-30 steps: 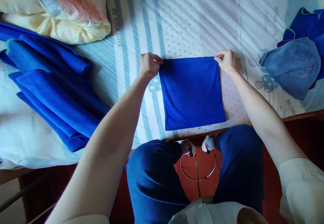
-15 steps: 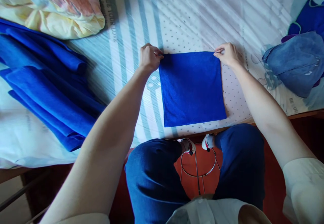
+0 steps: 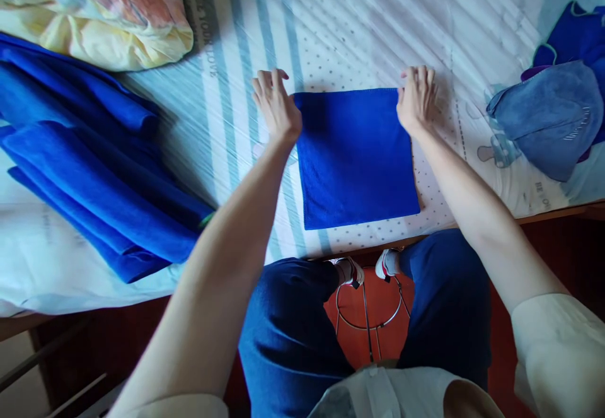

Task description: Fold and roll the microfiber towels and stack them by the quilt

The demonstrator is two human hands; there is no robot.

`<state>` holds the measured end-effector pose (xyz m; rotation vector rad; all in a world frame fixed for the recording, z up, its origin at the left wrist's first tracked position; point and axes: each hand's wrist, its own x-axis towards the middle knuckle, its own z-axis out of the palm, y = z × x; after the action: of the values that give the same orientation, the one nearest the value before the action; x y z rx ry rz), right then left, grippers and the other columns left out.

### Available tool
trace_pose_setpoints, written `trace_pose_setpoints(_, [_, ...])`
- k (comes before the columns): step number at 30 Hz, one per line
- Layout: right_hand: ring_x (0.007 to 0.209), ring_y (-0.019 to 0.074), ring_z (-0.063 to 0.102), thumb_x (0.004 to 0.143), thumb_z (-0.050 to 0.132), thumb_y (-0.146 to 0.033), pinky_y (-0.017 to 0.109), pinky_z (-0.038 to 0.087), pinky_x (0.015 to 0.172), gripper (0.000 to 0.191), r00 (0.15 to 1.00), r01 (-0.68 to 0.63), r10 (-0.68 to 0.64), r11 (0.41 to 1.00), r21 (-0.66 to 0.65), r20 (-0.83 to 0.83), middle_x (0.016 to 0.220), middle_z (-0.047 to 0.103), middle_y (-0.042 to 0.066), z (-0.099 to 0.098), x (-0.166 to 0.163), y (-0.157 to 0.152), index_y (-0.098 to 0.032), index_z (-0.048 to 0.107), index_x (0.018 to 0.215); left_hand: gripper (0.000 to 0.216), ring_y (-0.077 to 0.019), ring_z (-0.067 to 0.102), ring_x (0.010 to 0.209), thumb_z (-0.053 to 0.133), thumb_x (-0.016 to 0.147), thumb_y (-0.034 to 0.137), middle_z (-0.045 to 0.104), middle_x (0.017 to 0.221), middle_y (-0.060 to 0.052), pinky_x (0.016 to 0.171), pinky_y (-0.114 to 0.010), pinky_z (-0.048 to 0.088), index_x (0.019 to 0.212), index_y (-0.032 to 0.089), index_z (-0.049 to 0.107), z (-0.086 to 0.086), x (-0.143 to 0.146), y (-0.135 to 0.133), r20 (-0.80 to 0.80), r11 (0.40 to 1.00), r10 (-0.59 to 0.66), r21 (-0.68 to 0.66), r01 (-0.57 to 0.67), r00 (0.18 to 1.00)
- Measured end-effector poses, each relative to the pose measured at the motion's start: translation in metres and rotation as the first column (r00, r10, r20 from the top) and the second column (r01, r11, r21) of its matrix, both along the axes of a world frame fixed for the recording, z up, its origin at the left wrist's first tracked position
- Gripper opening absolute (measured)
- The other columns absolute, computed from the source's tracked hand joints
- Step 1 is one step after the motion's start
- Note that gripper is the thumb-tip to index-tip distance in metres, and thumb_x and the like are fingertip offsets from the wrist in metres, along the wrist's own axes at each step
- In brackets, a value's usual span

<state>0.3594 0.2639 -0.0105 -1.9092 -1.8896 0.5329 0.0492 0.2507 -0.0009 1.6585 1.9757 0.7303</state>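
Cloth (image 3: 359, 159), blue and square, lies flat on the bed (image 3: 340, 58) near its front edge, before the person's knees. The left hand (image 3: 278, 103) is at its far left corner, the fingers loosely spread and pinching nothing. The right hand (image 3: 416, 99) is at the far right corner, the fingers slightly apart and curled; whether they touch the fabric is hard to tell. Folded blue fabrics (image 3: 94, 172) lie to the left below a quilt (image 3: 137, 33), and a grey-blue bundle (image 3: 548, 115) sits well to the right.
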Motion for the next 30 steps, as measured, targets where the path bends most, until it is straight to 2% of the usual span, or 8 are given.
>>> trace_pose_setpoints(3, [0.169, 0.0363, 0.029, 0.114, 0.037, -0.050, 0.065, 0.025, 0.139, 0.059, 0.975, -0.208, 0.208, 0.978, -0.013, 0.071, 0.179, 0.039, 0.007, -0.001, -0.037, -0.044, -0.028, 0.048, 0.167, 0.063, -0.0328, 0.019, 0.170, 0.053, 0.104, 0.063, 0.046, 0.174, -0.008, 0.138, -0.059, 0.016, 0.153, 0.023, 0.057, -0.015, 0.025, -0.034, 0.030, 0.981, -0.192, 0.030, 0.191, 0.981])
trace_pose_setpoints(6, [0.173, 0.0318, 0.021, 0.113, 0.035, -0.056, 0.061, 0.013, 0.143, 0.069, 0.919, -0.381, 0.387, 0.921, -0.075, 0.080, 0.182, 0.035, 0.004, -0.010, -0.040, -0.067, -0.025, 0.038, 0.174, 0.081, -0.0341, 0.006, 0.174, 0.051, 0.099, 0.074, 0.037, 0.180, -0.006, 0.142, -0.059, 0.007, 0.163, 0.026, 0.053, -0.032, 0.028, -0.049, 0.110, 0.948, -0.316, -0.010, 0.319, 0.942])
trace_pose_setpoints(10, [0.174, 0.0282, 0.016, 0.113, 0.031, -0.059, 0.057, 0.008, 0.144, 0.072, 0.967, -0.244, 0.249, 0.966, -0.084, 0.059, 0.181, 0.036, 0.006, -0.021, -0.014, -0.045, -0.022, 0.036, 0.176, 0.081, -0.0308, -0.006, 0.175, 0.054, 0.100, 0.070, 0.029, 0.183, 0.000, 0.144, -0.057, -0.001, 0.170, 0.032, 0.045, -0.043, 0.016, -0.033, 0.152, 0.971, -0.226, -0.045, 0.235, 0.962])
trace_pose_setpoints(13, [0.175, 0.0333, 0.009, 0.114, 0.029, -0.058, 0.065, 0.002, 0.143, 0.074, 0.986, -0.149, 0.154, 0.986, -0.069, 0.068, 0.182, 0.033, 0.008, -0.018, -0.026, -0.037, -0.016, 0.035, 0.175, 0.083, -0.0306, -0.010, 0.174, 0.053, 0.102, 0.067, 0.026, 0.185, -0.002, 0.143, -0.056, -0.007, 0.173, 0.027, 0.040, -0.043, 0.030, -0.032, 0.130, 0.977, -0.202, -0.041, 0.209, 0.971])
trace_pose_setpoints(19, [0.174, 0.0286, 0.017, 0.114, 0.020, -0.042, 0.058, 0.006, 0.145, 0.065, 0.960, -0.254, 0.263, 0.962, -0.104, 0.091, 0.181, 0.033, -0.005, -0.007, -0.089, -0.109, -0.028, 0.034, 0.177, 0.079, -0.0307, -0.004, 0.174, 0.049, 0.106, 0.057, 0.021, 0.186, -0.005, 0.143, -0.056, 0.000, 0.175, 0.023, 0.036, -0.036, 0.070, -0.102, 0.129, 0.961, -0.261, -0.061, 0.271, 0.957])
trace_pose_setpoints(22, [0.173, 0.0288, 0.020, 0.112, 0.033, -0.037, 0.058, 0.009, 0.144, 0.069, 0.948, -0.297, 0.310, 0.944, -0.145, 0.073, 0.184, 0.028, 0.006, 0.000, -0.065, -0.125, -0.017, 0.031, 0.178, 0.080, -0.0301, -0.002, 0.174, 0.049, 0.105, 0.056, 0.020, 0.186, -0.005, 0.144, -0.056, 0.005, 0.176, 0.023, 0.034, -0.031, 0.056, -0.124, 0.103, 0.967, -0.228, -0.094, 0.238, 0.968])
trace_pose_setpoints(25, [0.173, 0.0322, 0.019, 0.111, 0.039, -0.036, 0.063, 0.008, 0.143, 0.071, 0.969, -0.213, 0.228, 0.965, -0.155, 0.091, 0.184, 0.027, 0.012, 0.012, -0.033, -0.121, -0.013, 0.030, 0.177, 0.083, -0.0288, -0.004, 0.174, 0.050, 0.105, 0.059, 0.018, 0.186, -0.005, 0.144, -0.053, 0.005, 0.177, 0.021, 0.032, -0.025, 0.050, -0.129, 0.061, 0.977, -0.184, -0.097, 0.190, 0.981])
trace_pose_setpoints(30, [0.174, 0.0328, 0.014, 0.110, 0.044, -0.041, 0.065, 0.008, 0.142, 0.073, 0.970, -0.216, 0.226, 0.969, -0.119, 0.085, 0.183, 0.030, 0.011, 0.027, -0.061, -0.153, -0.017, 0.031, 0.178, 0.080, -0.0299, 0.000, 0.174, 0.045, 0.107, 0.055, 0.020, 0.185, -0.007, 0.144, -0.055, 0.003, 0.178, 0.019, 0.031, -0.017, 0.087, -0.157, 0.062, 0.957, -0.267, -0.098, 0.272, 0.962])
